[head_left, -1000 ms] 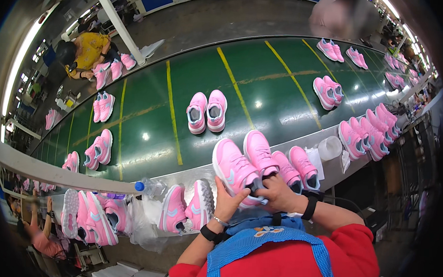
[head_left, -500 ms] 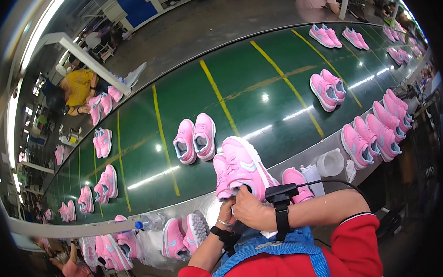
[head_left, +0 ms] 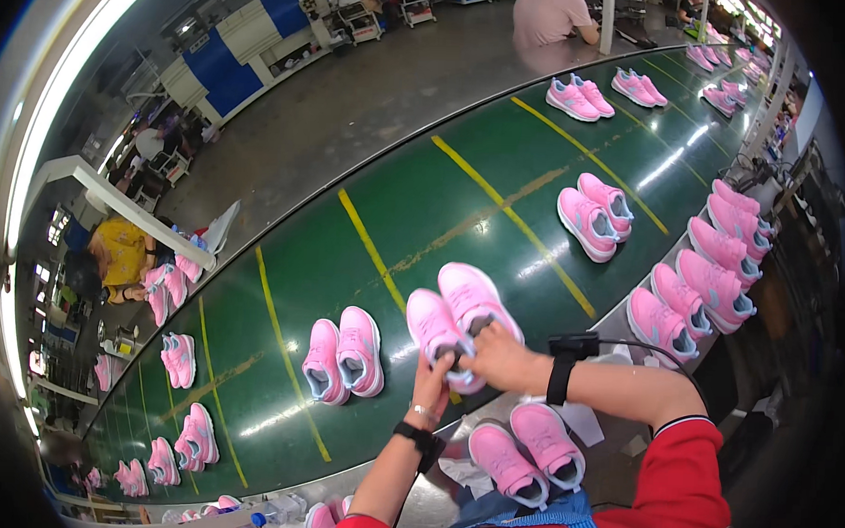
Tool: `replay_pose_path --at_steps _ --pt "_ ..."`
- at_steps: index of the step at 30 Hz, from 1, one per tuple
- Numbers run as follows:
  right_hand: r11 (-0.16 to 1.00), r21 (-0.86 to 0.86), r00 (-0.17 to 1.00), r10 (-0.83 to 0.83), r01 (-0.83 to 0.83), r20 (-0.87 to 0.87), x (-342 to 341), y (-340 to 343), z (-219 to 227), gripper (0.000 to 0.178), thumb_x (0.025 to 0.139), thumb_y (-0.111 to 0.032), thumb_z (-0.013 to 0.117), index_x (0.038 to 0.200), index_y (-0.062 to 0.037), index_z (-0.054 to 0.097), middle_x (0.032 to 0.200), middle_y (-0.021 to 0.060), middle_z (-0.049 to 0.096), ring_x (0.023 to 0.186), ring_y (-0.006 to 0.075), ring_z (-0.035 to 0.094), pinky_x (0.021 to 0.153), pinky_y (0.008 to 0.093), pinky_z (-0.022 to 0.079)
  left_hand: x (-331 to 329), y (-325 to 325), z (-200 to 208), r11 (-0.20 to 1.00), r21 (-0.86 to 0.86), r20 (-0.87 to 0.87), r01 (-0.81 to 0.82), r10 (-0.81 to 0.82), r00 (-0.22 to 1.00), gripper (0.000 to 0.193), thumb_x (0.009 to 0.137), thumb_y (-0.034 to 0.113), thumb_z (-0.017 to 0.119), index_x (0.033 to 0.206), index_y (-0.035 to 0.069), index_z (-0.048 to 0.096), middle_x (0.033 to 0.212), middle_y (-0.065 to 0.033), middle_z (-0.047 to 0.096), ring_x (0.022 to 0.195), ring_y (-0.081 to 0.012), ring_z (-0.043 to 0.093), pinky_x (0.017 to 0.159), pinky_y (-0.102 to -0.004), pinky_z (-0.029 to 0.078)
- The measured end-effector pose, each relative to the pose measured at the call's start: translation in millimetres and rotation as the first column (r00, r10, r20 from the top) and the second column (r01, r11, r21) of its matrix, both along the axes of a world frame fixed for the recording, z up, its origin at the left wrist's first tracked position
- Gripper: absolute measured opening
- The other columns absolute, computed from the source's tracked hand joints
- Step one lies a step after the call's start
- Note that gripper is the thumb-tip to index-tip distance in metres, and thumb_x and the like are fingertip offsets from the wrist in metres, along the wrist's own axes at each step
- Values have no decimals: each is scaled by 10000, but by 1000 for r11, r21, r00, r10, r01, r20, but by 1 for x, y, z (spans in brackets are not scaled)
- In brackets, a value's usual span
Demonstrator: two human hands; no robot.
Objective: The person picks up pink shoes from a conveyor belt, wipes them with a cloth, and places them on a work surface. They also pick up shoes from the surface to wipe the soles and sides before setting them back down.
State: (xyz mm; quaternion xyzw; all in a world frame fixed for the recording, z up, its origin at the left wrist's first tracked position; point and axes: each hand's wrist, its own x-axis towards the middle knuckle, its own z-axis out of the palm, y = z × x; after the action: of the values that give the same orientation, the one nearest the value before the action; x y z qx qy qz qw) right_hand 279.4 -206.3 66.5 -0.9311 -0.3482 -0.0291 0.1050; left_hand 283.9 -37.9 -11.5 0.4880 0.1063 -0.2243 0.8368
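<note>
Over the near side of the green conveyor belt [head_left: 415, 222], my hands hold a pair of pink sneakers side by side, toes pointing away from me. My left hand [head_left: 429, 387] is closed at the heel of the left sneaker [head_left: 432, 322]. At the opening of the right sneaker [head_left: 471, 292], my right hand [head_left: 501, 362] has its fingers closed, partly hidden inside. Whether the soles touch the belt I cannot tell. Another pair of pink sneakers [head_left: 545, 438] sits on the metal ledge close to my body. Just left, a further pink pair [head_left: 343, 356] stands on the belt.
More pink pairs [head_left: 595, 214] stand along the belt, which is crossed by yellow lines. Several pink sneakers [head_left: 691, 290] crowd the ledge at right. A person in yellow [head_left: 120, 253] works across the belt at left. A black cable [head_left: 661, 349] runs by my right arm.
My hands have moved the held pair away from my body, out over the belt. The view has shifted, and the sneakers on the ledge before me now show fully.
</note>
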Motion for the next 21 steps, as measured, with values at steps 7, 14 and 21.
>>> replay_pose_path --at_steps 7,14,21 --pt "976 134 960 -198 173 197 125 -77 -63 181 689 -76 511 809 -153 623 748 102 512 790 271 498 747 394 368 36 24 27 346 931 271 -118 -437 858 678 663 323 713 1233 72 446 1200 -270 395 1129 -374 395 962 -429 322" --pt "939 50 918 -343 340 199 120 -85 -84 196 732 -95 504 890 -98 619 898 171 513 904 327 478 785 450 352 34 166 21 -363 930 -244 59 -489 838 565 614 342 746 1134 292 532 1152 -194 452 1114 -333 412 985 -569 189" --pt "978 186 964 -46 97 -261 -8 -3 -11 246 694 -106 578 939 -84 574 960 151 523 934 303 500 781 428 385 35 168 5 -485 875 -309 6 -548 777 533 619 411 729 1104 265 562 1084 -140 533 1094 -286 451 994 -592 158"
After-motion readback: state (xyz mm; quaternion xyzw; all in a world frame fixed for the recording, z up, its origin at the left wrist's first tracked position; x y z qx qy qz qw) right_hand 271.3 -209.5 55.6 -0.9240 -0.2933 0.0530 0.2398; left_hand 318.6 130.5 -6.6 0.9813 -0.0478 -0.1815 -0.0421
